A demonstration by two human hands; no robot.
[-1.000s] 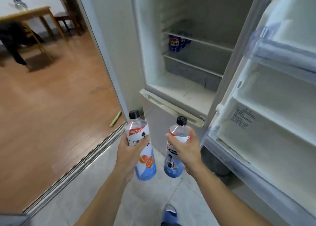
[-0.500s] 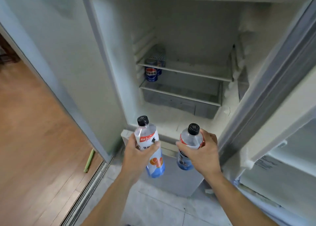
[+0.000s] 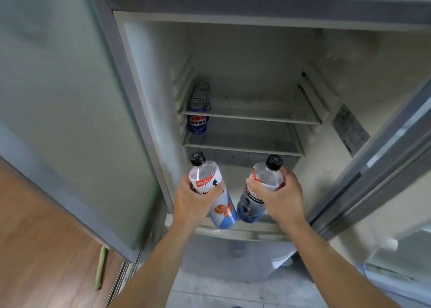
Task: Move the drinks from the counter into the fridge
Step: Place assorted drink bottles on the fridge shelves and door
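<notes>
An open fridge [image 3: 149, 93] fills most of the view, seen from above and in front, its pale inner walls marked with grime. Its door [image 3: 396, 163] stands swung out on the right edge of the frame. Inside, two glass shelves run across the cabinet, the upper shelf [image 3: 251, 117] above the lower shelf [image 3: 242, 148], with a bare white floor beneath them. To the left of the fridge lies a wooden floor [image 3: 42, 249], and pale floor tiles [image 3: 221, 293] show at the bottom between the person's forearms.

Two bare arms reach up from the bottom of the frame toward the cabinet opening. The left hand [image 3: 194, 202] is wrapped around the middle of a clear bottle with an orange fruit label [image 3: 218, 198], fingers and thumb curled firmly about it. The right hand [image 3: 278, 197] grips a clear bottle with a dark blue label [image 3: 254, 200] near its shoulder in the same closed way. Both bottles have black caps and tilt with their tops leaning away from the person, toward the fridge interior. They are held side by side, close but not touching, in front of the cabinet's lower lip and just below the lower shelf.

A blue cola can [image 3: 197, 124] stands at the far left of the lower shelf against the side wall. Directly above it, on the upper shelf, sits another can [image 3: 201, 98] whose checked top shows. A thin green stick [image 3: 100, 268] lies on the wooden floor near the threshold
</notes>
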